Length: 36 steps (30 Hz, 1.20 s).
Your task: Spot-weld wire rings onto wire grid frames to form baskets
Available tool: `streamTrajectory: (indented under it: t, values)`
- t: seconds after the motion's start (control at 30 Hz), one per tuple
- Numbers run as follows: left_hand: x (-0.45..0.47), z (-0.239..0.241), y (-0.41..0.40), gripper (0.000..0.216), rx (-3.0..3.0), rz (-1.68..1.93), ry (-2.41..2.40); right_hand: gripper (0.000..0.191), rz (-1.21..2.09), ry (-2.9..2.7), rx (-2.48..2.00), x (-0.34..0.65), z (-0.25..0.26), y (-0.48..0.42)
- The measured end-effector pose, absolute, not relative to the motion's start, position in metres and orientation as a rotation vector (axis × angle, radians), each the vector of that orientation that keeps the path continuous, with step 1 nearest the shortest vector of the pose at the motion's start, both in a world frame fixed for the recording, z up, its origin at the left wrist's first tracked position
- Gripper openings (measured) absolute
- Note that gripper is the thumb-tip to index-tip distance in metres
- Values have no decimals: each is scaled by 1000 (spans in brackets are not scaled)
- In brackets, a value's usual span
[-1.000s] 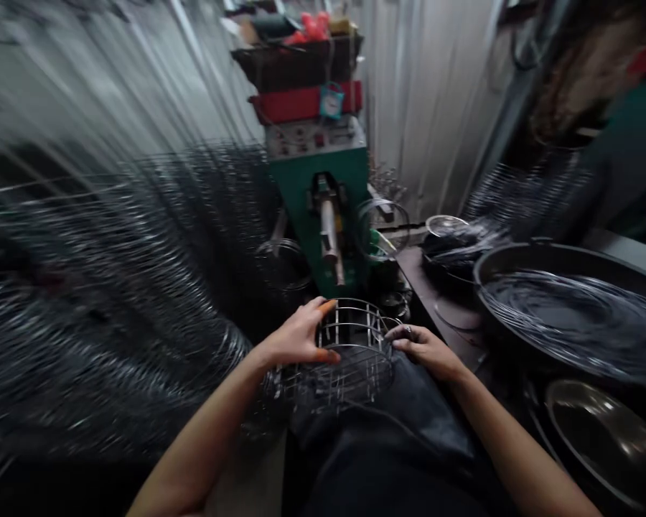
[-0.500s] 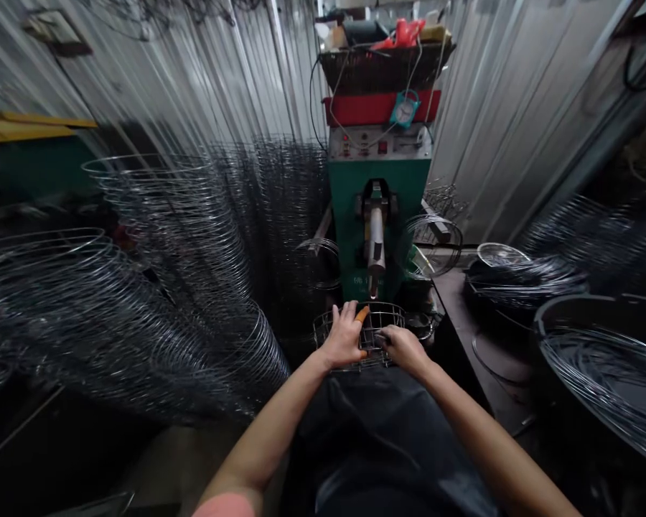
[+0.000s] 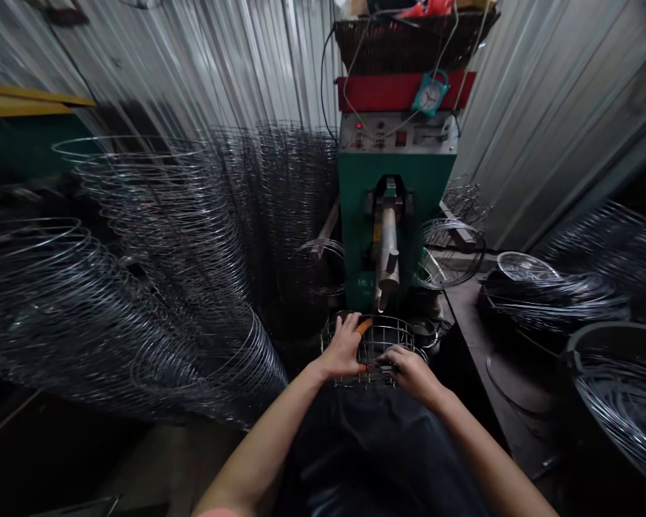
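Observation:
A round wire basket [image 3: 395, 334] lies in front of my lap, just under the tip of a green welding machine [image 3: 392, 194]. My left hand [image 3: 344, 350] grips the basket's left rim, with orange covers on the thumb and a fingertip. My right hand [image 3: 409, 368] is closed on the basket's near rim, beside the left hand. The machine's metal arm [image 3: 388, 251] points down at the basket's far edge.
Tall stacks of wire rings [image 3: 156, 266] fill the left. More wire rings lie in a dark tub [image 3: 619, 388] and on a bench [image 3: 484, 337] at the right. A red tray [image 3: 403, 90] and a small clock [image 3: 429, 93] sit atop the machine, against corrugated metal walls.
My view has swung left and up from the tub on the right to the machine. Both hands have carried the basket forward to under the machine's arm.

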<state>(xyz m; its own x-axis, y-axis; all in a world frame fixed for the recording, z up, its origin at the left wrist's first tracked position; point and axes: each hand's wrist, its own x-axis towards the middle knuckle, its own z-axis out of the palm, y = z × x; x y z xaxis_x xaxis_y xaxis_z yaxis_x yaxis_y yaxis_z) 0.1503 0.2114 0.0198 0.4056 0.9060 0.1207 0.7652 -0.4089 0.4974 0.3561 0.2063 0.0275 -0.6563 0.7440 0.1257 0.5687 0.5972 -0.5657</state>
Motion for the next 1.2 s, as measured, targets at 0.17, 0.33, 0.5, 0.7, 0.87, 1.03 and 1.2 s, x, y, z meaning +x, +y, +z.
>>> streamTrajectory:
  t: [0.17,0.33,0.5,0.7,0.87,1.03,1.2]
  values:
    - [146,16,218,102,2279,601,1402,41,671,-2468,-1001,357,26,212]
    - [144,16,225,102,2254,653,1388,34,620,-2470,-975,356,24,222]
    - [142,17,238,101,2227,677,1404,26,551,-2452,-993,352,25,238]
    - [144,19,243,100,2232,625,1453,24,536,-2388,-999,351,29,237]
    - [145,19,251,103,2248,618,1510,34,479,-2352,-1090,349,24,241]
    - [146,22,265,96,2191,630,1564,24,484,-2235,-1144,343,19,255]
    - [147,23,264,102,2169,625,1581,22,431,-1953,-1151,354,7,248]
